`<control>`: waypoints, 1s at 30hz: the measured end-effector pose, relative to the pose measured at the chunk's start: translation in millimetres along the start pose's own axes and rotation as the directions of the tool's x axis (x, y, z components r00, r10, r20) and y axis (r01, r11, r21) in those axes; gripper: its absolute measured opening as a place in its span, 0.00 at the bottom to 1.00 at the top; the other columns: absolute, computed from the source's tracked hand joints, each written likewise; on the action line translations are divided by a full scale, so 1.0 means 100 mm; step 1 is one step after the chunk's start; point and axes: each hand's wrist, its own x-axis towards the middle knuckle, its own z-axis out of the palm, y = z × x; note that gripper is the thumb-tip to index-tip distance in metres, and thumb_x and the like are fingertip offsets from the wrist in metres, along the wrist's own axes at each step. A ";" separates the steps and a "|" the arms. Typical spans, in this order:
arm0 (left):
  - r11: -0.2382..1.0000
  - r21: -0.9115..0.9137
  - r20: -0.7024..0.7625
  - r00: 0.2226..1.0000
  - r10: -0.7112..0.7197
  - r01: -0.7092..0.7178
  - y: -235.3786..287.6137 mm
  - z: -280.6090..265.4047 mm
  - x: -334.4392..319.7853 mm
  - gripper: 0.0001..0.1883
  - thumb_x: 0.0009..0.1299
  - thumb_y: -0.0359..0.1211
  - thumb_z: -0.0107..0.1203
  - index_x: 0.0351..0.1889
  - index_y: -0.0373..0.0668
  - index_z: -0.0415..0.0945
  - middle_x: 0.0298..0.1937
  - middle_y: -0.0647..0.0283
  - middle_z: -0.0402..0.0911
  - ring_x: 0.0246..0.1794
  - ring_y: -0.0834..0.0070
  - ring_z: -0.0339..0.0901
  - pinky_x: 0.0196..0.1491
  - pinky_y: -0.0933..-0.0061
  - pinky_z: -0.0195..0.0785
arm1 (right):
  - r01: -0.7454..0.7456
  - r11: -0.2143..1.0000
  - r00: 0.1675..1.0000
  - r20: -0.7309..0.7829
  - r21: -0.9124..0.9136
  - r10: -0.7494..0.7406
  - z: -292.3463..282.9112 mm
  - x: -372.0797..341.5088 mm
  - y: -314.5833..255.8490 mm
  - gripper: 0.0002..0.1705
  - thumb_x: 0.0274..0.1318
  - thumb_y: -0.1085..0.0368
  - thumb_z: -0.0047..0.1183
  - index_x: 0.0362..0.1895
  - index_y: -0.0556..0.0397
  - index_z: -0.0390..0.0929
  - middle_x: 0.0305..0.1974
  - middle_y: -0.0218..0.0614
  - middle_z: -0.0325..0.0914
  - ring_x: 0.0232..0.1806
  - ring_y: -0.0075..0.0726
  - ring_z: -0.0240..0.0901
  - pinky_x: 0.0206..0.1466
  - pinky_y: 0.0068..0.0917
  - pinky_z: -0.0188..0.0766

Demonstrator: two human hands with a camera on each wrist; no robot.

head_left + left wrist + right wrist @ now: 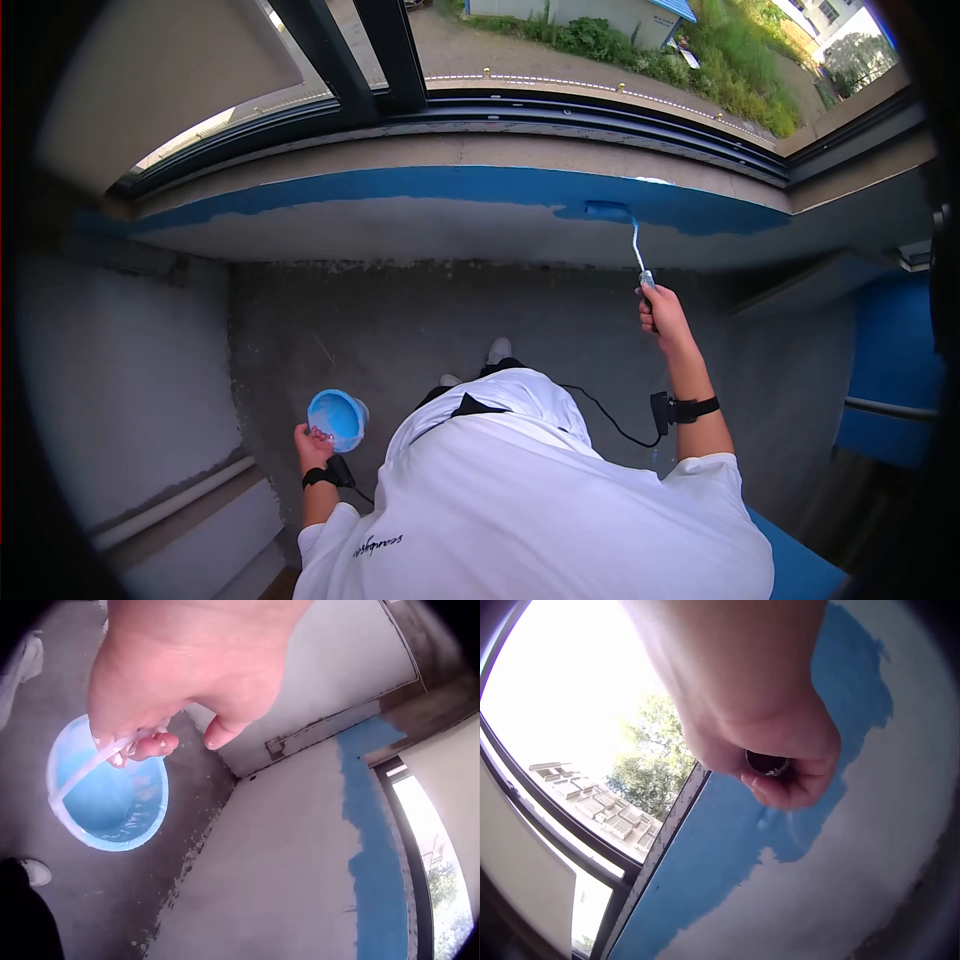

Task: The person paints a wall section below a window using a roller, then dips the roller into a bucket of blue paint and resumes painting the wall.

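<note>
My right hand [662, 312] grips the handle of a paint roller [608, 209], its fingers wrapped round the grip. The blue-coated roller head lies against the wall just under the window sill, over a band of blue paint [420, 186]. In the right wrist view the dark butt end of the handle [768, 763] shows inside the fist. Low on the left, my left hand [314, 447] holds a bucket [340, 418] by its white handle [88, 766], fingers curled round it. Blue paint covers the bucket's inside, and the bucket hangs below the hand.
Below the blue band the wall [400, 232] is bare grey-white. An open window [600, 100] with a dark frame runs above the sill. A pipe [175, 502] lies along the left wall. Blue panels [895, 370] stand at the right, and a cable [605, 408] hangs by the right arm.
</note>
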 end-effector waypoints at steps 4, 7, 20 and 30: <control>1.000 -0.009 -0.024 0.999 -0.024 0.024 -0.32 -0.82 0.11 0.16 0.57 0.51 0.49 0.21 0.51 0.66 0.18 0.71 0.66 0.20 0.76 0.63 0.23 0.70 0.53 | -0.009 0.999 1.000 -0.019 -0.040 0.008 0.03 0.07 0.04 0.12 0.65 0.55 0.43 0.35 0.50 0.68 0.18 0.21 0.59 0.14 0.13 0.51 0.16 0.15 0.47; 1.000 -0.030 -0.007 1.000 0.002 -0.002 -0.56 -1.15 -0.12 0.21 0.57 0.54 0.46 0.33 0.46 0.70 0.30 0.64 0.71 0.32 0.69 0.68 0.36 0.64 0.62 | -0.026 0.998 1.000 -0.011 -0.050 0.026 0.07 0.28 0.16 0.13 0.65 0.56 0.43 0.35 0.51 0.68 0.17 0.22 0.59 0.13 0.14 0.50 0.15 0.16 0.46; 0.992 -0.070 -0.113 0.987 -0.115 0.107 -0.81 -1.93 0.24 0.25 0.50 0.57 0.47 0.28 0.44 0.62 0.33 0.60 0.67 0.34 0.65 0.67 0.41 0.63 0.63 | -0.153 0.988 0.986 0.070 0.029 0.151 0.39 0.60 0.28 0.12 0.64 0.59 0.43 0.34 0.54 0.68 0.19 0.24 0.60 0.14 0.16 0.53 0.16 0.16 0.49; 0.973 -0.227 -0.073 0.996 -0.055 0.037 -0.51 -1.36 0.25 0.23 0.53 0.58 0.49 0.23 0.48 0.62 0.22 0.65 0.66 0.27 0.64 0.66 0.38 0.55 0.61 | -0.168 0.916 0.978 0.181 0.363 0.107 0.55 -0.06 -0.14 0.08 0.64 0.63 0.41 0.37 0.54 0.69 0.21 0.25 0.62 0.18 0.17 0.56 0.20 0.17 0.55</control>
